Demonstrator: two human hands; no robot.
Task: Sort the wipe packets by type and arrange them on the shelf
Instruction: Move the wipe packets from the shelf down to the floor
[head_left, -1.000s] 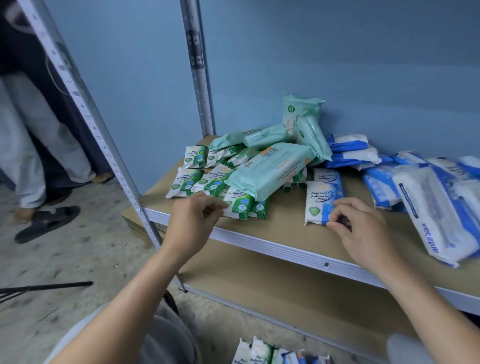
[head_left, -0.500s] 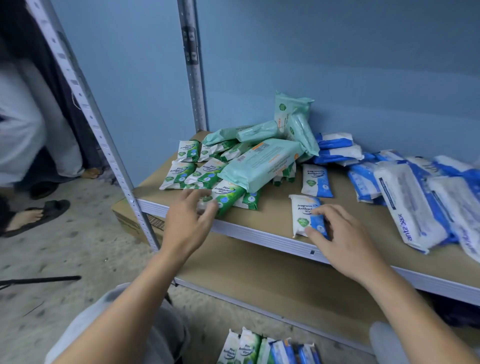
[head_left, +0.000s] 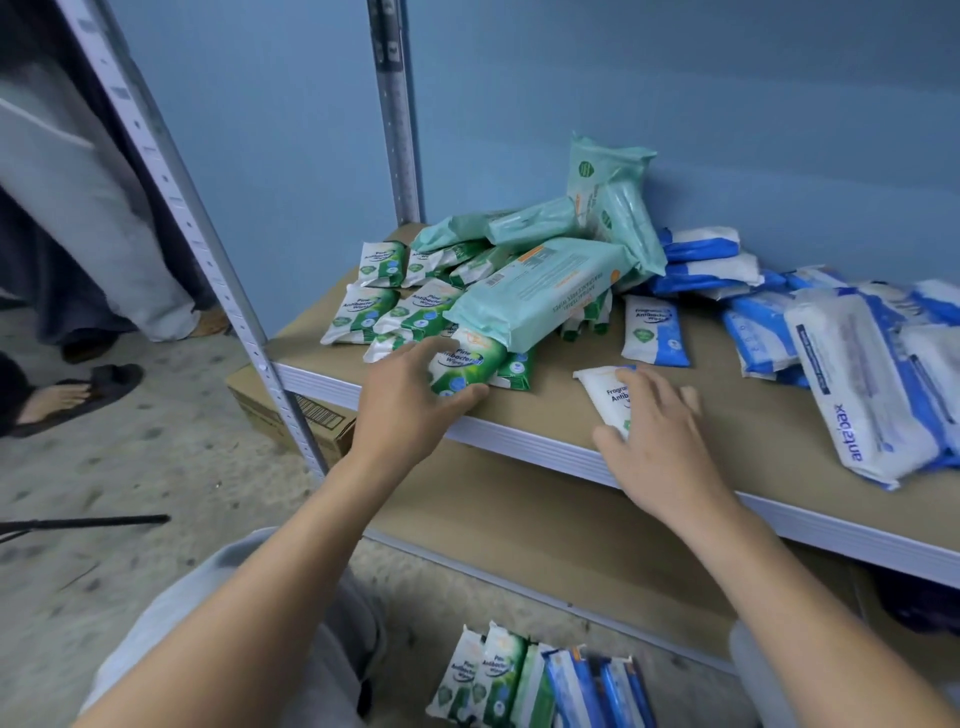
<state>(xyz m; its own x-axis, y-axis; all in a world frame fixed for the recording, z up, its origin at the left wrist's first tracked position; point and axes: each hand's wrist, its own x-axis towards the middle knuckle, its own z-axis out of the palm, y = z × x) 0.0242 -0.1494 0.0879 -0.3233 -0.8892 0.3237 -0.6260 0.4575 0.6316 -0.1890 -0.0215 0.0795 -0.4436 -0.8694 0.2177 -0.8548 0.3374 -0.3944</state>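
Green pine packet at shelf front edge, left hand wrapped round it; right hand clasps blue-white packet nearby. Sorting by type underway; next likely carry each to its matching pile.

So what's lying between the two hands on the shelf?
Nothing: in the head view only bare shelf board separates the left hand, gripping a green pine packet, from the right hand, holding a blue-white packet.
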